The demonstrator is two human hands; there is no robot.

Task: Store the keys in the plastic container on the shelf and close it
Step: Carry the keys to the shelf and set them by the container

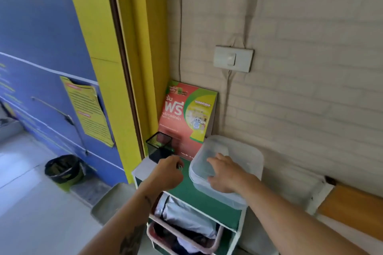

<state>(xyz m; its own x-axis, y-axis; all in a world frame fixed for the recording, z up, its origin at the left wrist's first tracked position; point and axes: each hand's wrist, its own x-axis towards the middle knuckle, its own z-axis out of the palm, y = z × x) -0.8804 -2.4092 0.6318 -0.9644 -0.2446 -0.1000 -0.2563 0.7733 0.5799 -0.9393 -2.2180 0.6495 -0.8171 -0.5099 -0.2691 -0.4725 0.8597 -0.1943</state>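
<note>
A clear plastic container (pixel 244 157) with its translucent lid on stands at the right of the green shelf top (pixel 199 196). My right hand (pixel 226 174) lies flat on the lid, fingers spread, near its left edge. My left hand (pixel 167 174) hovers just left of the container with its fingers curled around the keys (pixel 179 166); only a small metal ring shows between the fingers. The inside of the container is too hazy to make out.
A black mesh pen cup (pixel 158 147) and a red-green advert board (pixel 184 118) stand at the back of the shelf against the brick wall. Below hangs a pink-rimmed basket (pixel 186 238) of cloth. A black bin (pixel 64 170) sits on the floor to the left.
</note>
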